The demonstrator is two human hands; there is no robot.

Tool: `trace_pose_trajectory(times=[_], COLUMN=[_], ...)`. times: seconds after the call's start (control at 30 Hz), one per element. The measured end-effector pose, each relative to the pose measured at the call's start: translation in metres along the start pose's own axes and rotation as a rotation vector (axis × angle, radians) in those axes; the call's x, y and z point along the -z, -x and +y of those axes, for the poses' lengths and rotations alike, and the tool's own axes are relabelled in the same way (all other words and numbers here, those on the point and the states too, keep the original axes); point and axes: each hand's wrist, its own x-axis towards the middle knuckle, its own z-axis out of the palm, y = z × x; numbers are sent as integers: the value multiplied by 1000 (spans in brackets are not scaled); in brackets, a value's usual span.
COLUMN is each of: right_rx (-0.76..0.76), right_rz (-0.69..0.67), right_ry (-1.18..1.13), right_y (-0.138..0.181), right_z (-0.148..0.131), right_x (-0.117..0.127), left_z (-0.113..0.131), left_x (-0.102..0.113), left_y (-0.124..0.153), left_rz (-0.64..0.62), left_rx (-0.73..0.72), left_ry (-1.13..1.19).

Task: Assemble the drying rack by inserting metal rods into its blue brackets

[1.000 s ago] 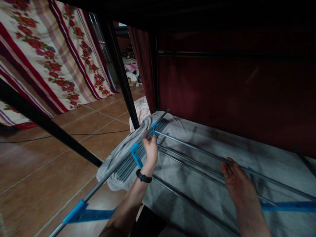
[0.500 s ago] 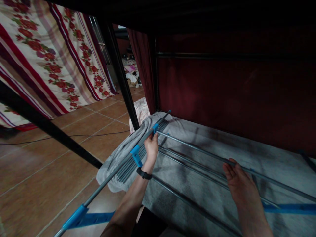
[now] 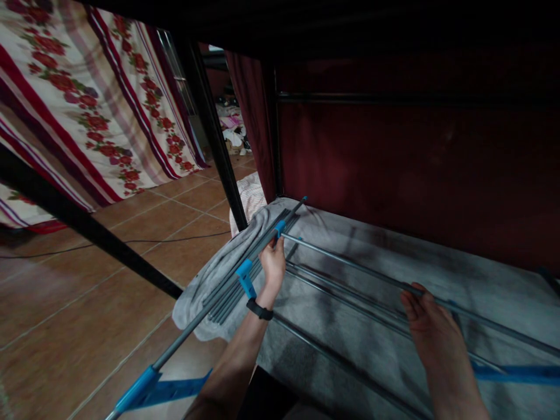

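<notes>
A folding drying rack (image 3: 350, 274) of grey metal rods with blue plastic joints lies over a grey towel (image 3: 371, 326) on a low shelf. My left hand (image 3: 273, 262), with a black band at the wrist, is closed round the rack's long side rod (image 3: 210, 306) near a blue joint (image 3: 245, 277). My right hand (image 3: 426, 321) rests on one of the cross rods (image 3: 371, 277), fingers curled over it. A bundle of folded rods (image 3: 236, 286) lies just left of my left hand.
Black metal frame posts (image 3: 210, 128) stand at the left of the shelf, with a dark red cloth wall (image 3: 415, 163) behind. A floral striped sheet (image 3: 87, 99) hangs at the left over a brown tiled floor (image 3: 87, 280) with a thin cable across it.
My left hand has slid a little further up the side rod and closed tighter on it. My right hand has shifted slightly right along the cross rod.
</notes>
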Motion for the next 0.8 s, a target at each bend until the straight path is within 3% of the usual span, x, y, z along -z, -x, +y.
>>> trace_pose_trajectory(times=[0.8], right_rx=[26], right_rz=[68], right_ry=[5], right_y=[5], right_z=[-1], right_x=[-1], left_z=[8], left_x=[3], left_y=[7], left_rz=[-30], left_rx=[-18], left_ry=[-37])
